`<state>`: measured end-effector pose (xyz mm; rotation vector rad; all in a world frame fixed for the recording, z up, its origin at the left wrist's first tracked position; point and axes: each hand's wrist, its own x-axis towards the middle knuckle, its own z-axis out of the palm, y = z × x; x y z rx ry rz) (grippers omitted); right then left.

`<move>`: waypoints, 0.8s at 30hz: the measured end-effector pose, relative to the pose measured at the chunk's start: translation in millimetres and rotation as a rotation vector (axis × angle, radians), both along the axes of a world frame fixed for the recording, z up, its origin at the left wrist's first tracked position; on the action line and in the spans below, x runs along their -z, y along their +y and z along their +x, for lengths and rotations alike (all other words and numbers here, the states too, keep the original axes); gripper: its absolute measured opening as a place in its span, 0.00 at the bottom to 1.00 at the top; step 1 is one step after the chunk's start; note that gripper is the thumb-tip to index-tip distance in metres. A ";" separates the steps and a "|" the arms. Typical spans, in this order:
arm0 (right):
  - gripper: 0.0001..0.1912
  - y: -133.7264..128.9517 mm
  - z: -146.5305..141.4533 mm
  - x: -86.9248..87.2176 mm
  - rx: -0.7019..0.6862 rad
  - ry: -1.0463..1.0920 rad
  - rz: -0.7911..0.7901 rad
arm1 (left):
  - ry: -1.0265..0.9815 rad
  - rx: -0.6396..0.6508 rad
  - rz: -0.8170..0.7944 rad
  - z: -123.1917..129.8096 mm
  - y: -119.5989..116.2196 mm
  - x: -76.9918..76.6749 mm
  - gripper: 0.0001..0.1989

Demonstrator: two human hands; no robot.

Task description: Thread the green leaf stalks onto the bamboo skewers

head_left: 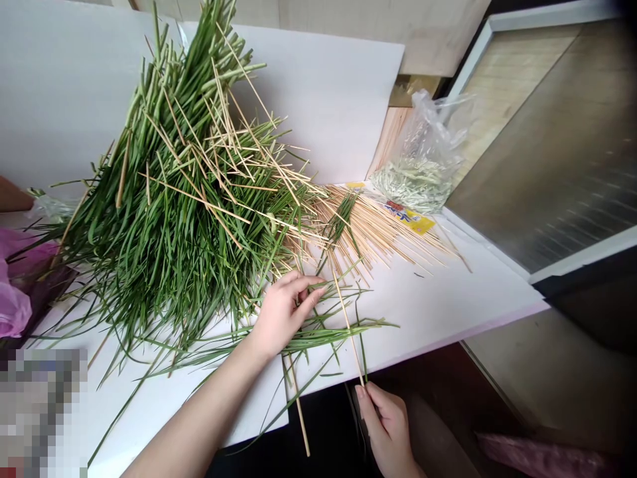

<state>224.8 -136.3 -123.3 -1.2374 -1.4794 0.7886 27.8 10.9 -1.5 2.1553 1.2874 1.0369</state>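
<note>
Where white bench (423, 292) spreads under everything, tall heap of long green leaves (164, 232) fills left and middle, thin sticks (199, 199) scattered over it. Right of heap, fan of loose sticks (383, 232); behind fan, clear plastic bag (421, 136) with pale green shreds (413, 186). Loose leaf strands (323, 338) lie along bench front. Left hand (283, 305) over strands, fingers curled, thumb near forefinger; whether anything pinched, cannot tell. Right hand (385, 418) pinches lower end of single stick (343, 309), slanting up across strands.
</note>
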 end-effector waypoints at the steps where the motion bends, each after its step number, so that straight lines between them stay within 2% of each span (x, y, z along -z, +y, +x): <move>1: 0.22 0.0 0.0 -0.1 -0.002 0.001 0.001 | -0.016 -0.004 0.013 -0.2 0.1 -0.1 0.11; 5: 0.22 0.7 -0.1 -0.8 -0.005 0.010 0.004 | -0.140 -0.030 0.014 0.1 -0.5 -1.5 0.12; 10: 0.22 1.0 -0.1 -0.5 -0.015 0.007 0.002 | -0.283 0.088 -0.253 1.1 -1.0 2.9 0.10; 12: 0.22 0.2 0.0 0.5 -0.010 0.003 -0.001 | -0.159 0.121 -0.187 2.0 -1.3 5.0 0.10; 15: 0.22 -1.2 -0.3 2.7 -0.007 0.001 -0.005 | 0.166 0.159 0.011 5.4 -2.2 7.7 0.13; 18: 0.22 -1.7 -0.9 4.0 0.000 0.001 0.006 | 0.381 0.219 0.086 11.5 -3.1 11.8 0.13; 21: 0.22 -0.8 -1.7 2.8 0.004 -0.011 0.026 | 0.463 0.247 0.089 16.3 -3.7 15.6 0.09; 24: 0.22 0.4 -2.1 0.2 0.004 -0.021 0.038 | 0.429 0.236 0.074 16.1 -3.8 15.8 0.05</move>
